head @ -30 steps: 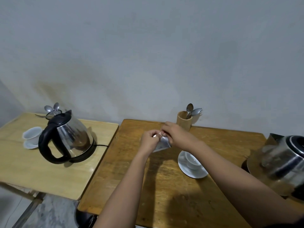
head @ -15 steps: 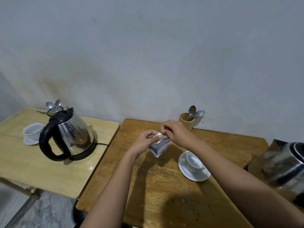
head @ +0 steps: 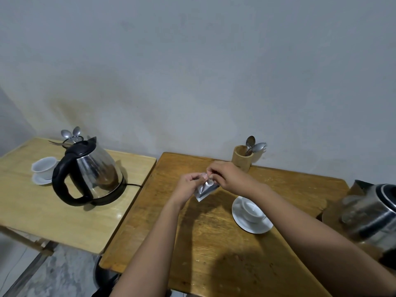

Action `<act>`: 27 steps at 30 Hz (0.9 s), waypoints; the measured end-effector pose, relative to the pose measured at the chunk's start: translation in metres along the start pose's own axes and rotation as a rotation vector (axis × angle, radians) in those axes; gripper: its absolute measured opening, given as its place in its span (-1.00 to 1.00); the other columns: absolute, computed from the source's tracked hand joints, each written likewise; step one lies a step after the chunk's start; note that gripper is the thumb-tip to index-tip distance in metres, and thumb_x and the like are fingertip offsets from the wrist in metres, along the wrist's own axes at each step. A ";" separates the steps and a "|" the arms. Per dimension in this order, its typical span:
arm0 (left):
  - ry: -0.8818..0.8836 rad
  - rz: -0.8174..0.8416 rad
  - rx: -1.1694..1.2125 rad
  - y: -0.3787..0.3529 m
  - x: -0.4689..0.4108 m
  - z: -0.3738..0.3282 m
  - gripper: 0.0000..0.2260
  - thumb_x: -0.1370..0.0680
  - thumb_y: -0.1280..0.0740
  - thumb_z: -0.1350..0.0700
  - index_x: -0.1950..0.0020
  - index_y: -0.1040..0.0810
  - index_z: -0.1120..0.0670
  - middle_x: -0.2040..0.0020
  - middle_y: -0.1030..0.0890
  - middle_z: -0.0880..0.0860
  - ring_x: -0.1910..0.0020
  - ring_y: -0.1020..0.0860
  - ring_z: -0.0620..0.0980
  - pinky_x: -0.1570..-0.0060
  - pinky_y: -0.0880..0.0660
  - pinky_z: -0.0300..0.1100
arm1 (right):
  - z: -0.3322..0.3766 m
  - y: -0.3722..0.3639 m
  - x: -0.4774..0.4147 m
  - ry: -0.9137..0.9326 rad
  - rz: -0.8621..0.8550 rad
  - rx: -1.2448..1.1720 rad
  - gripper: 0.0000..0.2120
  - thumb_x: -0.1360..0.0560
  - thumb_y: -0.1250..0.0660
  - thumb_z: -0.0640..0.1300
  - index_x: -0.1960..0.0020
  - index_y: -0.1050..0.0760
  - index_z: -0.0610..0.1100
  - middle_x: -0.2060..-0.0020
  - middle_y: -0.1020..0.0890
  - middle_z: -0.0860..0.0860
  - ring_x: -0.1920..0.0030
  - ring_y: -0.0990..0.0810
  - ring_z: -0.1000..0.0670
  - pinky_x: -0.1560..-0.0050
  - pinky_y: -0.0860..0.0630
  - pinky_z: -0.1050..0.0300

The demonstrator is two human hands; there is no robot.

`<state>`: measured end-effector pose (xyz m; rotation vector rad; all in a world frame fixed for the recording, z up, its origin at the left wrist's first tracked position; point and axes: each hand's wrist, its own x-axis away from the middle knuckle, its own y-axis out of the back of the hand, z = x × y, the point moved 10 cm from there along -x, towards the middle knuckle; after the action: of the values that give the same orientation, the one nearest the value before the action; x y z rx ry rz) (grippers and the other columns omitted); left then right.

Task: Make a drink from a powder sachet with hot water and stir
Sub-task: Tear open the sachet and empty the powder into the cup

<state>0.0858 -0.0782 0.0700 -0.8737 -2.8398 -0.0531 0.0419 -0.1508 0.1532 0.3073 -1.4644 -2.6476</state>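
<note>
A small silver sachet [head: 205, 189] hangs above the dark wooden table [head: 214, 254], pinched at its top edge by both hands. My left hand [head: 187, 187] grips its left corner and my right hand [head: 229, 179] grips the top just beside it. A white cup [head: 251, 210] stands empty on a white saucer [head: 254, 225] to the right of the sachet. A steel kettle [head: 372, 215] sits blurred at the table's right edge. Behind my hands a wooden holder [head: 241, 160] carries spoons [head: 250, 142].
A lighter table [head: 42, 211] on the left carries a second steel kettle [head: 90, 174] with a black handle, its cord, another white cup and saucer [head: 44, 168], and a spoon holder [head: 72, 136]. A gap separates the two tables. A grey wall stands close behind.
Both hands have stayed together on the sachet's top, shifting slightly. The camera has tilted, so the scene sits a little differently in view.
</note>
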 end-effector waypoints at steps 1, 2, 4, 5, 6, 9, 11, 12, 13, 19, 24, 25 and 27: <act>0.006 -0.023 0.008 0.002 0.000 0.002 -0.88 -0.51 -0.30 0.19 0.07 -0.63 0.12 0.32 -0.67 -0.10 0.32 -0.57 -0.17 0.28 -0.45 -0.29 | 0.002 -0.001 0.001 0.018 0.013 0.010 -0.90 -0.50 -0.19 -0.31 0.11 -0.47 -0.20 0.24 -0.47 0.03 0.20 -0.44 0.02 0.16 -0.36 0.17; 0.014 -0.056 0.022 0.007 -0.001 0.006 -0.87 -0.52 -0.29 0.20 0.03 -0.62 0.17 0.28 -0.66 -0.03 0.30 -0.56 -0.12 0.30 -0.45 -0.29 | 0.005 -0.002 0.002 0.035 0.024 0.015 -0.90 -0.51 -0.19 -0.31 0.10 -0.47 -0.19 0.23 -0.47 0.03 0.20 -0.44 0.02 0.16 -0.36 0.19; 0.027 -0.125 0.038 0.020 -0.002 0.011 -0.78 -0.52 -0.29 0.18 -0.07 -0.59 0.29 0.18 -0.62 0.10 0.28 -0.53 -0.06 0.38 -0.45 -0.35 | 0.009 -0.004 0.003 0.063 0.038 0.014 -0.89 -0.51 -0.18 -0.31 0.11 -0.47 -0.18 0.26 -0.45 0.04 0.25 -0.42 0.05 0.20 -0.33 0.27; 0.031 -0.155 0.039 0.026 -0.001 0.013 -0.75 -0.52 -0.30 0.18 -0.10 -0.57 0.32 0.14 -0.61 0.12 0.28 -0.53 -0.06 0.42 -0.45 -0.38 | 0.010 -0.005 0.004 0.071 0.040 0.007 -0.89 -0.52 -0.18 -0.31 0.11 -0.46 -0.19 0.27 -0.45 0.05 0.28 -0.41 0.08 0.21 -0.32 0.30; 0.035 -0.185 0.041 0.032 -0.001 0.014 -0.74 -0.52 -0.30 0.17 -0.10 -0.57 0.31 0.11 -0.60 0.13 0.28 -0.52 -0.07 0.43 -0.45 -0.39 | 0.010 -0.006 0.005 0.070 0.041 -0.005 -0.89 -0.52 -0.17 -0.31 0.11 -0.46 -0.21 0.28 -0.45 0.06 0.30 -0.41 0.12 0.22 -0.32 0.31; 0.030 -0.244 0.063 0.046 0.000 0.016 -0.81 -0.51 -0.32 0.16 -0.03 -0.61 0.24 0.15 -0.61 0.09 0.25 -0.52 -0.06 0.32 -0.45 -0.27 | 0.011 -0.008 0.007 0.061 0.039 -0.027 -0.88 -0.53 -0.17 -0.31 0.10 -0.47 -0.23 0.27 -0.46 0.06 0.31 -0.40 0.22 0.22 -0.32 0.35; 0.026 -0.254 0.074 0.049 0.002 0.017 -0.78 -0.50 -0.32 0.17 -0.06 -0.60 0.27 0.12 -0.61 0.10 0.23 -0.52 -0.04 0.29 -0.44 -0.25 | 0.013 -0.010 0.007 0.059 0.041 -0.036 -0.88 -0.53 -0.17 -0.32 0.10 -0.47 -0.25 0.24 -0.48 0.03 0.31 -0.41 0.23 0.23 -0.32 0.40; 0.027 -0.261 0.077 0.050 0.002 0.018 -0.77 -0.50 -0.32 0.17 -0.07 -0.59 0.28 0.07 -0.61 0.12 0.24 -0.52 -0.05 0.29 -0.44 -0.25 | 0.015 -0.011 0.007 0.064 0.041 -0.040 -0.88 -0.53 -0.17 -0.32 0.09 -0.47 -0.26 0.23 -0.48 0.01 0.31 -0.42 0.24 0.23 -0.32 0.41; 0.024 -0.271 0.081 0.051 0.003 0.020 -0.77 -0.51 -0.32 0.17 -0.07 -0.59 0.29 0.05 -0.61 0.14 0.25 -0.51 -0.06 0.30 -0.43 -0.26 | 0.017 -0.012 0.007 0.073 0.041 -0.039 -0.88 -0.53 -0.17 -0.32 0.10 -0.47 -0.27 0.23 -0.48 0.00 0.31 -0.41 0.24 0.23 -0.32 0.43; 0.041 -0.445 0.145 0.093 0.013 0.037 -0.85 -0.51 -0.32 0.11 0.01 -0.63 0.13 -0.10 -0.61 0.22 -0.06 -0.52 0.11 -0.01 -0.44 -0.04 | 0.011 -0.007 0.012 0.049 -0.008 -0.066 -0.87 -0.51 -0.17 -0.33 0.18 -0.44 -0.23 0.26 -0.50 0.01 0.22 -0.48 0.00 0.19 -0.33 0.31; -0.003 -0.474 0.180 0.106 0.023 0.029 -0.84 -0.51 -0.32 0.10 -0.02 -0.61 0.12 0.11 -0.58 0.09 0.02 -0.48 0.04 0.07 -0.43 -0.09 | -0.027 -0.015 0.023 -0.190 -0.062 -0.250 -0.87 -0.49 -0.23 -0.31 0.20 -0.48 -0.16 0.38 -0.57 0.05 0.36 -0.50 0.18 0.31 -0.36 0.40; -0.016 -0.478 0.196 0.105 0.025 0.027 -0.84 -0.52 -0.31 0.11 -0.02 -0.60 0.13 0.16 -0.58 0.06 0.05 -0.48 0.03 0.13 -0.44 -0.12 | -0.037 -0.024 0.028 -0.262 -0.052 -0.291 -0.88 -0.49 -0.24 -0.31 0.19 -0.50 -0.17 0.41 -0.56 0.05 0.40 -0.50 0.22 0.32 -0.37 0.42; -0.024 -0.500 0.221 0.105 0.028 0.028 -0.83 -0.53 -0.30 0.13 -0.04 -0.60 0.15 0.19 -0.58 0.02 0.06 -0.49 0.03 0.18 -0.46 -0.15 | -0.059 -0.050 0.042 -0.403 -0.028 -0.377 -0.86 -0.48 -0.23 -0.33 0.19 -0.50 -0.15 0.43 -0.54 0.05 0.42 -0.50 0.22 0.30 -0.38 0.40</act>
<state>0.1181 0.0265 0.0452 -0.1123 -2.9359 0.2053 0.0149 -0.1811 0.0747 -0.2536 -0.9977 -3.0544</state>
